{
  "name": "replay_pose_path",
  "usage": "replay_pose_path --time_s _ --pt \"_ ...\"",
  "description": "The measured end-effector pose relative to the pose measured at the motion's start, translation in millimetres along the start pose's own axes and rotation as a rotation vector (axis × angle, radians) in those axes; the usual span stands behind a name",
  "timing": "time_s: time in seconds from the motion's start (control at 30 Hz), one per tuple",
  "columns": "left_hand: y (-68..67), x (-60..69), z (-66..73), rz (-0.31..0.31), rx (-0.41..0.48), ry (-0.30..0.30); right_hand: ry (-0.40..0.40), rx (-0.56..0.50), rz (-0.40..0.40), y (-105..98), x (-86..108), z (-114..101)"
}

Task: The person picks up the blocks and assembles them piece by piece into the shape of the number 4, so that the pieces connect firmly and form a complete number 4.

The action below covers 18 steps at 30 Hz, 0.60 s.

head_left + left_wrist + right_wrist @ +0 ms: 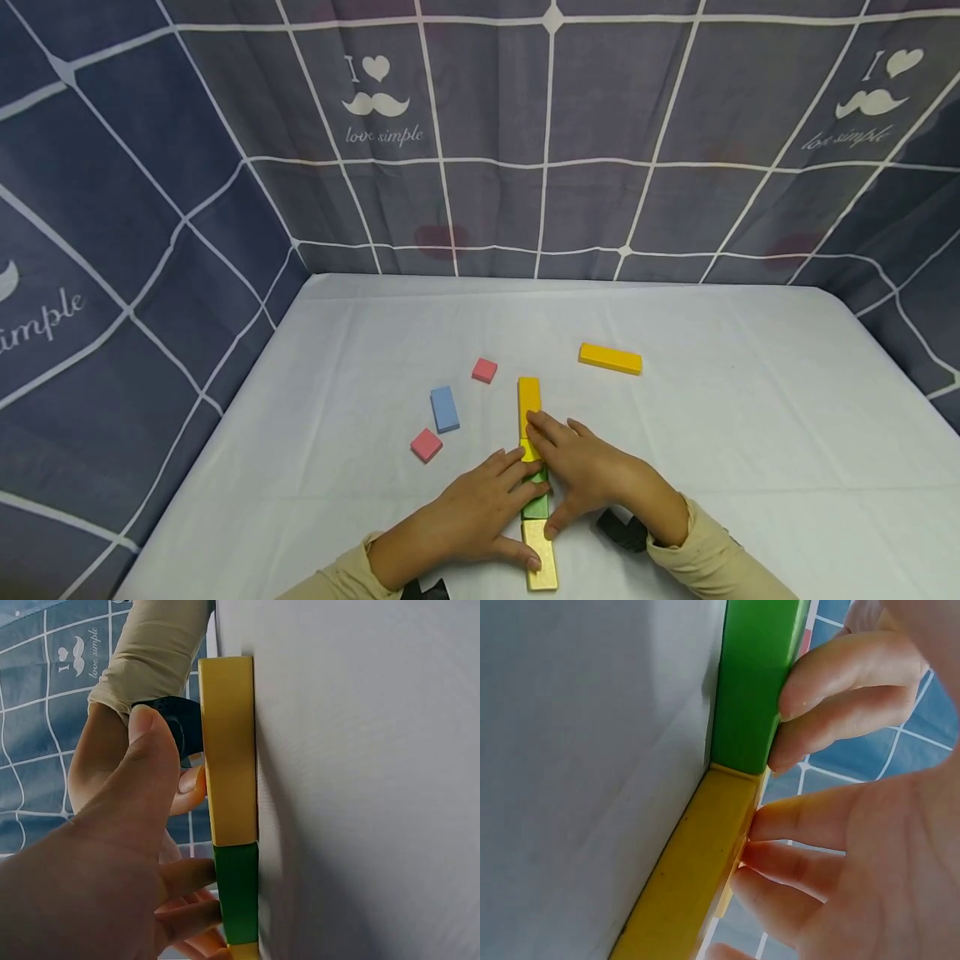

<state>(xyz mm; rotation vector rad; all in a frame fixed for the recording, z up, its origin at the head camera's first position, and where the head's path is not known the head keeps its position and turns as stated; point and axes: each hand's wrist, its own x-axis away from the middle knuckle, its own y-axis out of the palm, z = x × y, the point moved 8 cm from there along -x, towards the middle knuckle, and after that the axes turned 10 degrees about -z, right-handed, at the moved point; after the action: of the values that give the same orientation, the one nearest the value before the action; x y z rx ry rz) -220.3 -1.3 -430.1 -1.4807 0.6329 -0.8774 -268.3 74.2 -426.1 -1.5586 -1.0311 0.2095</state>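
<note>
A row of wooden blocks runs away from me on the white table, laid end to end. Its near end is a pale yellow block (543,577), then comes a green block (536,508), with yellow ones beyond, the farthest an orange-yellow block (528,395). My left hand (483,507) lies over the row from the left, fingertips on the green and yellow parts, thumb on the pale yellow block. From the other side my right hand (592,468) touches the row, fingers near the far yellow blocks and thumb by the pale yellow one. Fingers partly hide the middle blocks.
Left of the row lie a blue block (445,409) and two pink blocks, one nearer (426,446) and one farther (484,371). Another orange-yellow block (610,358) lies beyond on the right. Dark checked curtains (487,208) surround the white table (750,400).
</note>
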Motion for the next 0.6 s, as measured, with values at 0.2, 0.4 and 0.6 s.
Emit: replay_pose_path --time_s 0.2,0.4,0.6 --pt "-1.4 1.2 1.4 0.025 0.003 0.01 0.005 0.005 -0.005 0.3 0.0 -0.7" --pt "0.0 0.5 -0.5 0.008 0.026 0.011 0.005 -0.007 -0.001 0.8 -0.1 -2.2" --pt "0.1 0.0 -0.7 0.0 0.03 0.019 0.043 0.046 0.005 1.7 -1.0 -3.1"
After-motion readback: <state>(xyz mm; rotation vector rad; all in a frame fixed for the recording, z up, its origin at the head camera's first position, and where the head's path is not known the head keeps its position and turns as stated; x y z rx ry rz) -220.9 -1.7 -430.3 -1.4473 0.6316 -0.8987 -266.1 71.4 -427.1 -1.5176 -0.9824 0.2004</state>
